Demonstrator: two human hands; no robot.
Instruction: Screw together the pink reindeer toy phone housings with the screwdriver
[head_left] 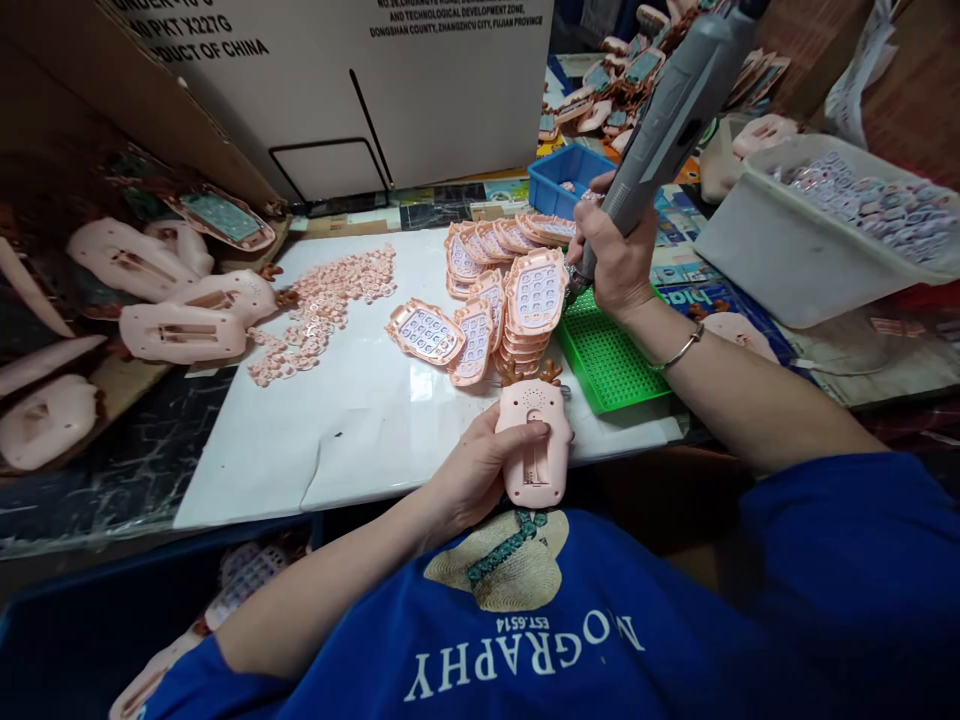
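My left hand [480, 465] grips a pink toy casing [534, 440] with brown antlers, its back turned up to show an open battery slot and screw holes. The thumb presses across the middle of the casing. In my right hand [619, 250] is a grey electric screwdriver [667, 120], held slanted with its tip low, by the green perforated basket [611, 360]. Beyond the casing, several pink panels with white button pads [536, 290] lie stacked and fanned on the white board [375, 430]. Small pink parts [322, 310] are heaped to their left.
More pink casings [180, 320] pile up in a carton at left. A blue tray [562, 180] sits at the back, near a large printed carton [450, 90]. At right stands a white bin [832, 230] full of small pieces. Another casing heap [622, 75] is behind.
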